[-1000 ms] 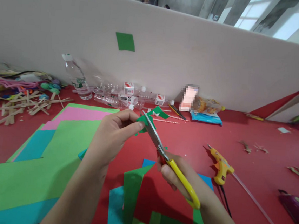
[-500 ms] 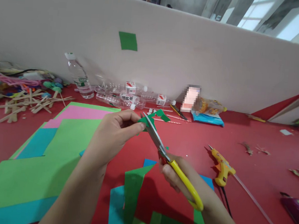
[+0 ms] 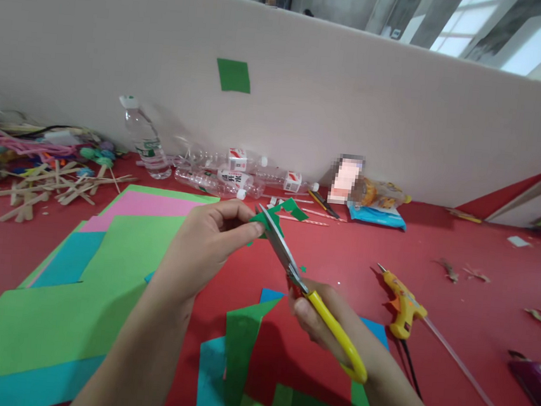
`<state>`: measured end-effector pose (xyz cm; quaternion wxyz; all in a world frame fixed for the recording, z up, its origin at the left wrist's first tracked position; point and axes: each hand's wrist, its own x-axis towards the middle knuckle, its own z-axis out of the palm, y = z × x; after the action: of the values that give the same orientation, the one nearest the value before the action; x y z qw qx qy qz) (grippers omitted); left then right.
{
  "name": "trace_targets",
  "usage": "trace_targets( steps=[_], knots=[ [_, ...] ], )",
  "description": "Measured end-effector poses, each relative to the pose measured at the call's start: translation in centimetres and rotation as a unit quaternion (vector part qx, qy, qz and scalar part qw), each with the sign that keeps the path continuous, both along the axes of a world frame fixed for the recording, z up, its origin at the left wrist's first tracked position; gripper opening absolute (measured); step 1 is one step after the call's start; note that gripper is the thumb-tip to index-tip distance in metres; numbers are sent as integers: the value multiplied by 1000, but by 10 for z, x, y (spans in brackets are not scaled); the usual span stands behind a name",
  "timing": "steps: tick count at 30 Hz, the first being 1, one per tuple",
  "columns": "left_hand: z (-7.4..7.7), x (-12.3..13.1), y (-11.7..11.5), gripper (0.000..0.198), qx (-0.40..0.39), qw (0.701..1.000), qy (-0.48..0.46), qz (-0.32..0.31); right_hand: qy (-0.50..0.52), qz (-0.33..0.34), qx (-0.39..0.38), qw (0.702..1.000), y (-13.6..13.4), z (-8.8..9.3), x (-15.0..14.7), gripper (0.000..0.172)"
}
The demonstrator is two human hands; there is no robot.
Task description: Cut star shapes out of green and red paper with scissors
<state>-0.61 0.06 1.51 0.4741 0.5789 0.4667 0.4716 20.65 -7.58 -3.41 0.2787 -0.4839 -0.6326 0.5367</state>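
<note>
Between the thumb and fingers of my left hand (image 3: pixel 214 242) is a small piece of green paper (image 3: pixel 276 219) with an irregular cut outline. My right hand (image 3: pixel 320 313) grips a pair of scissors (image 3: pixel 281 247) with yellow handles. The scissor blades point up and left and lie against the paper, close to my left fingertips. Below my hands are sheets of coloured paper, among them a red sheet (image 3: pixel 301 353) over a dark green sheet (image 3: pixel 241 337). A tiny green scrap (image 3: pixel 303 269) lies beside the scissors.
Light green paper (image 3: pixel 63 317) covers the left side. A yellow glue gun (image 3: pixel 402 302) with a clear stick lies at right. Plastic bottles (image 3: pixel 217 182), a blue snack packet (image 3: pixel 378 216) and wooden sticks (image 3: pixel 57 182) line the back, before a white partition (image 3: pixel 309 98).
My hands, the scissors and the green paper hold almost the same pose. The view has shifted very slightly.
</note>
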Motion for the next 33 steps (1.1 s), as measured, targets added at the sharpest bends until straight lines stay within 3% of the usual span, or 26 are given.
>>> trace_targets(
  steps=[29,33],
  knots=[
    [-3,2,4,9,-21,999,-24,1,-18,-11,3,1000,2,4,1,67],
    [-4,1,5,12,13,1000,-9,4,-23,-7,11,1000,3,3,4,67]
  ],
)
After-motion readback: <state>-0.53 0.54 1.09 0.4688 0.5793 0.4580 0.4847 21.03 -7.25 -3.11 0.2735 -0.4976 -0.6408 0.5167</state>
